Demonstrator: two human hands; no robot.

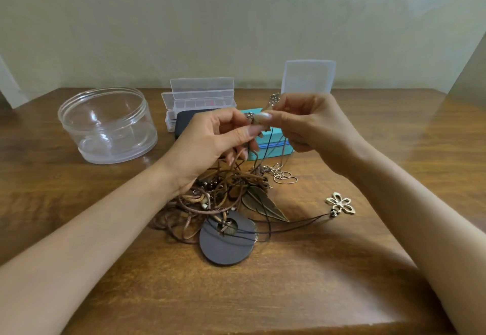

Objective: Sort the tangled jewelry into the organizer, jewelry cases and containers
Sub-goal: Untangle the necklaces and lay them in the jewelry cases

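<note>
A tangle of brown cord necklaces [210, 195] lies mid-table, with a dark round disc pendant [226, 240], a bronze leaf pendant [263, 203] and a metal flower pendant [340, 203] on a dark cord. My left hand [210, 145] and my right hand [310, 127] are raised above the pile. Both pinch a thin dark cord that carries a small flower charm [274, 98] by my right fingertips. A fine silver chain [282, 175] lies behind the tangle.
A round clear plastic tub [107, 127] stands open at the left. Behind my hands are a clear compartment organizer [202, 92] with its lid up, a dark case [185, 121], a teal box [273, 145] and a clear square container [307, 77]. The wall is close behind.
</note>
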